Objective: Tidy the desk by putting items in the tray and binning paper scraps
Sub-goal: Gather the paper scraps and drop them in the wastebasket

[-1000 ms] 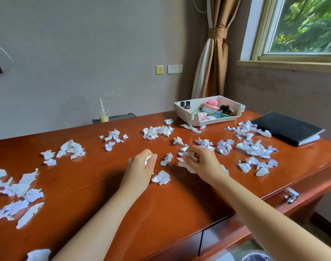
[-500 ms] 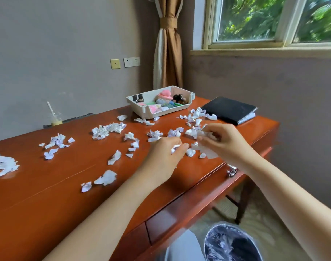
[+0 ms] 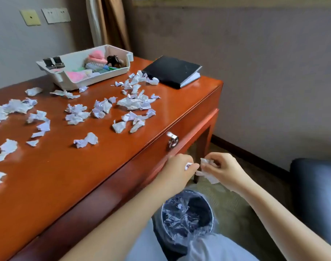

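Left hand: off the near edge of the desk, in front of the drawer, fingers curled tight round a small white paper scrap that peeks out at the fingertips.
Right hand: just right of my left, almost touching it, pinching a bigger crumpled scrap that hangs below my fingers.
Bin: on the floor, near of and below both hands, lined with clear crinkled plastic.
Desk: red-brown wood, glossy; metal drawer pull on the front, just far-left of my hands.
Loose scraps: many white crumpled pieces lying across the desk top, from the left edge to near the notebook.
Tray: white, at the far side of the desk, holding binder clips, a pink brush and coloured items.
Notebook: black, closed, flat on the far right corner, right of the tray, scraps touching its left edge.
Chair: dark seat at the right.
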### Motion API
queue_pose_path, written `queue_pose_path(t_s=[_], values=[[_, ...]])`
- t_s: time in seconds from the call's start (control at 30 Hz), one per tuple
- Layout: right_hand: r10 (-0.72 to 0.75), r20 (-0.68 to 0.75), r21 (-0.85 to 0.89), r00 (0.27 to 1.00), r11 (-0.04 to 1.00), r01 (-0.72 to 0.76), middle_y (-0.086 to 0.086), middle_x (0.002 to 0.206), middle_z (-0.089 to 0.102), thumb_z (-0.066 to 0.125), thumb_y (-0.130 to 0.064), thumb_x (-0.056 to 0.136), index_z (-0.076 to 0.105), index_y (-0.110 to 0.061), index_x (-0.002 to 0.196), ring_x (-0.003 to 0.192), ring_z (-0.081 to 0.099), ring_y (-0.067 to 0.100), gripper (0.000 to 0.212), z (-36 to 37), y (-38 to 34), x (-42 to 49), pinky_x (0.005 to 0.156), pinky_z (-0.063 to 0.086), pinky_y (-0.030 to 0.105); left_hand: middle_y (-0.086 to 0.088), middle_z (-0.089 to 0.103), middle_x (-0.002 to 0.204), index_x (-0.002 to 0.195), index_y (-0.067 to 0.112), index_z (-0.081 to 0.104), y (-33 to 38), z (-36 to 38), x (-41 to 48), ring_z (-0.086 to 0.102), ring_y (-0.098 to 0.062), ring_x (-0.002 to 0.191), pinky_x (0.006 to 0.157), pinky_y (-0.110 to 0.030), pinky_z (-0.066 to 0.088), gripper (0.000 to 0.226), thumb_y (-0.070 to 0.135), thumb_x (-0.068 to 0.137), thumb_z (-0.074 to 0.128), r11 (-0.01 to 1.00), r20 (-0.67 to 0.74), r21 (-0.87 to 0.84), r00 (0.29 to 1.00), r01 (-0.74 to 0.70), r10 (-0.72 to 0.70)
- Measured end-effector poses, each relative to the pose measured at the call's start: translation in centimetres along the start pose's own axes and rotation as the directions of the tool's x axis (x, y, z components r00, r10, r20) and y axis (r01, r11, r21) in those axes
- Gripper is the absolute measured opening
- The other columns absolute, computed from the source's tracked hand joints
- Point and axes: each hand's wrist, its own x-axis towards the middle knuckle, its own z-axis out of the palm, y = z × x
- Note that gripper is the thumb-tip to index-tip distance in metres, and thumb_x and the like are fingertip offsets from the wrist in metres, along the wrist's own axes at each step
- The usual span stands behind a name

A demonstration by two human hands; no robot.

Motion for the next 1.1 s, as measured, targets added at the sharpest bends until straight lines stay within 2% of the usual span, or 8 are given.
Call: queue_pose_path(t_s=[0.17,0.3,0.37,0.6,0.73,0.8,0.9,1.1], values=[[0.181,0.080,-0.040,0.980,0.983,-0.179,-0.003,0.056,0.039,0.061,-0.022,0.087,0.057,0.003,0.073,0.052,0.030,0.009,0.029,4.3,6.0,0.5,0.050,0.033,0.015,-0.002,0.035,0.057,0.056,0.014,0.030,-4.7,5.8,2.3,0.036,-0.023,0.066,0.057,-0.029,0.026,0.042,0.023,0.093,0.049,0.977,0.122,0.080,0.971,0.199,-0.207],[0.308,0.172,-0.047,0.936,0.951,-0.304,-0.003,0.054,0.038,0.057,-0.020,0.088,0.052,0.001,0.065,0.049,0.029,0.008,0.031,8.5,9.7,0.7,0.045,0.032,0.015,-0.002,0.036,0.058,0.055,0.015,0.030,-8.5,9.7,3.7,0.039,-0.024,0.068,0.060,-0.029,0.029,0.042,0.022,0.093,0.049,0.937,0.207,0.119,0.915,0.328,-0.347],[0.364,0.218,-0.029,0.906,0.930,-0.367,-0.006,0.051,0.035,0.056,-0.018,0.088,0.041,-0.011,0.054,0.048,0.028,0.008,0.037,10.4,11.1,0.9,0.042,0.026,0.017,-0.005,0.043,0.062,0.057,0.014,0.033,-9.9,11.4,4.4,0.043,-0.026,0.069,0.060,-0.028,0.032,0.040,0.022,0.093,0.049,0.915,0.236,0.140,0.885,0.378,-0.402],[0.526,0.276,-0.111,0.805,0.849,-0.517,-0.005,0.052,0.035,0.051,-0.016,0.088,0.035,-0.016,0.053,0.050,0.029,0.008,0.039,14.4,14.5,2.2,0.047,0.022,0.021,-0.014,0.058,0.097,0.094,0.007,0.051,-12.2,15.4,6.3,0.053,-0.030,0.082,0.069,-0.036,0.041,0.016,0.023,0.096,0.048,0.881,0.314,0.239,0.826,0.409,-0.469],[0.564,0.346,-0.151,0.750,0.822,-0.549,0.004,0.067,0.052,0.050,-0.015,0.088,0.056,0.000,0.081,0.060,0.045,0.015,0.017,15.1,14.9,2.3,0.058,0.034,0.029,-0.017,0.049,0.130,0.127,0.006,0.041,-13.5,16.7,6.4,0.051,-0.034,0.117,0.091,-0.042,0.043,0.036,0.026,0.098,0.045,0.865,0.401,0.239,0.767,0.440,-0.501],[0.554,0.415,-0.158,0.722,0.825,-0.542,0.018,0.102,0.065,0.050,-0.016,0.091,0.059,0.005,0.110,0.092,0.060,0.029,0.029,15.2,15.3,2.4,0.079,0.046,0.034,-0.015,0.040,0.139,0.135,0.007,0.035,-14.0,16.9,6.2,0.044,-0.033,0.124,0.100,-0.043,0.039,0.041,0.026,0.099,0.042,0.864,0.451,0.243,0.737,0.441,-0.503],[0.520,0.511,-0.196,0.685,0.846,-0.496,0.007,0.144,0.046,0.047,-0.021,0.096,0.043,-0.007,0.139,0.131,0.045,0.022,0.045,14.4,14.9,2.2,0.104,0.036,0.027,-0.012,0.034,0.147,0.143,0.008,0.029,-14.4,16.7,5.8,0.039,-0.031,0.130,0.105,-0.043,0.037,0.048,0.026,0.100,0.039,0.868,0.494,0.297,0.714,0.398,-0.496],[0.467,0.500,-0.320,0.729,0.882,-0.345,0.006,0.135,0.055,0.052,-0.021,0.093,0.049,-0.013,0.134,0.116,0.057,0.024,0.041,11.2,13.3,2.8,0.098,0.045,0.031,-0.011,0.030,0.150,0.145,0.008,0.027,-12.0,13.2,5.3,0.033,-0.031,0.136,0.108,-0.044,0.034,0.052,0.029,0.100,0.039,0.904,0.561,0.363,0.722,0.226,-0.406]])
